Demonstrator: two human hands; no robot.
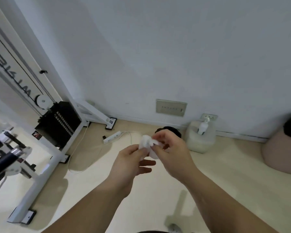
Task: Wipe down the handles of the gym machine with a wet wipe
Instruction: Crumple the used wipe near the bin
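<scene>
Hands [151,157] pinching wet wipe [147,142], fingers curled

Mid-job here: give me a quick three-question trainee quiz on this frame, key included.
1. True or false: the wet wipe is pinched between the left hand and the right hand.
2. On which side of the view is the black handle of the gym machine: A left, B right, C centre?
3. Fill in: the power strip lies on the ____.

Key: 1 true; 2 A; 3 floor.
</scene>
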